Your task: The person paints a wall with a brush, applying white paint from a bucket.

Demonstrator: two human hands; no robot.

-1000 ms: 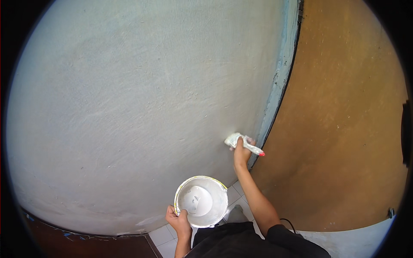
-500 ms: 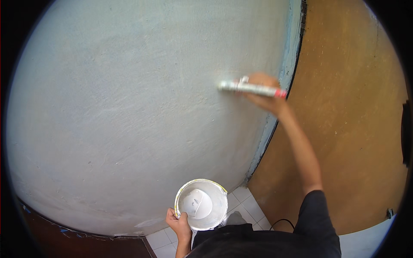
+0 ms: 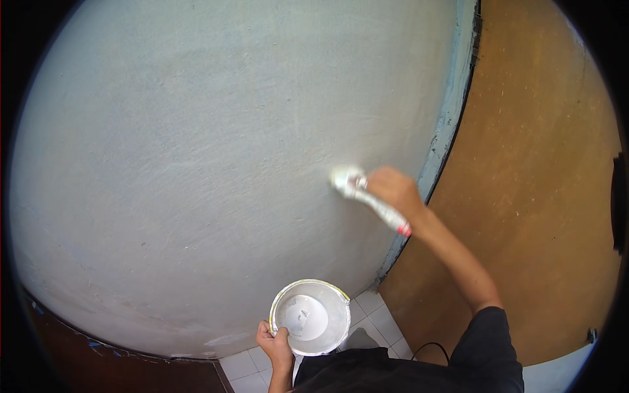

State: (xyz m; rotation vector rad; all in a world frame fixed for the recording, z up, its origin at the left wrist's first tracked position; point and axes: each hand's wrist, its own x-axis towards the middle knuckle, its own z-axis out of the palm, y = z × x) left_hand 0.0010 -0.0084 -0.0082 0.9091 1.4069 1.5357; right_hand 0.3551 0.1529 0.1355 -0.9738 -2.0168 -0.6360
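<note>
My right hand (image 3: 396,191) is wrapped round a paintbrush (image 3: 375,202) with a white, paint-smeared handle and a red end. Its bristles touch the pale grey-white wall (image 3: 196,164), and motion blurs them a little. Low in front of my body, my left hand (image 3: 277,345) grips the rim of a white bucket (image 3: 344,314), thumb inside and fingers outside. White paint (image 3: 311,321) lies in the bottom of the bucket.
To the right stands a brown wooden panel (image 3: 524,164), bordered by a light blue strip (image 3: 438,150) beside the wall. White floor tiles (image 3: 383,321) show below. A dark cable (image 3: 432,345) curves near my right side. A dark brown surface (image 3: 131,367) lies at lower left.
My right hand has moved down the wall with the paintbrush, whose handle now slants down to the right instead of lying nearly level. The bucket stays in my left hand, almost unmoved.
</note>
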